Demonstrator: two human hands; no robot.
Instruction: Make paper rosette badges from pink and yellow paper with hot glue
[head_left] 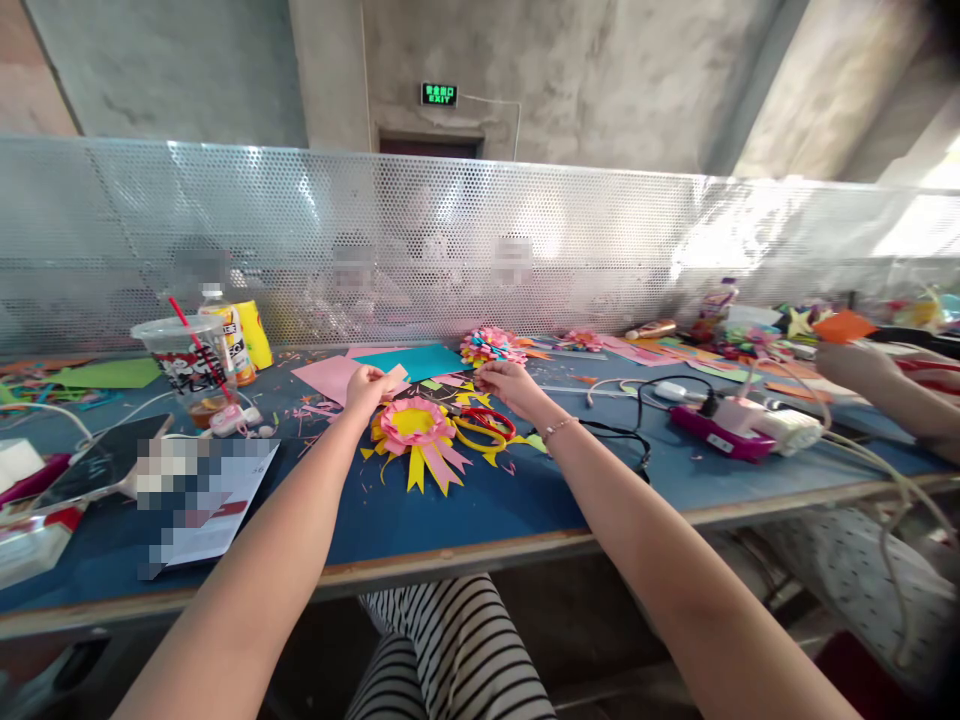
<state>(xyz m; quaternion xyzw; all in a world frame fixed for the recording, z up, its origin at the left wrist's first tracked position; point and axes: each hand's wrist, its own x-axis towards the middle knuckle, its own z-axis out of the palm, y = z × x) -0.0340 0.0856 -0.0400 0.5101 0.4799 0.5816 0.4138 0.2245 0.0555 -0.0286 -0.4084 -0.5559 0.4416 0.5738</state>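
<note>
My left hand point(365, 390) is closed in a pinch on a small pale pink piece of paper point(396, 374), just above a paper rosette point(409, 421). The rosette lies flat, with a pink folded ring, a yellow centre and notched pink and yellow tails. My right hand point(511, 388) is also pinched, to the right; what its fingertips hold, if anything, is too small to make out. Under it lie scissors with red handles point(498, 421) and a yellow ring point(480, 436), beside yellow paper scraps. Behind the hands are a teal sheet point(411, 361) and a pink sheet point(324, 378).
A plastic cup with a red straw point(184, 365), a bottle point(234, 335) and a phone point(112, 460) stand or lie left. Finished paper flowers point(491, 347) sit by the perforated screen point(420, 250). Right are a purple power strip point(720, 432), cables and another person's hand point(847, 365).
</note>
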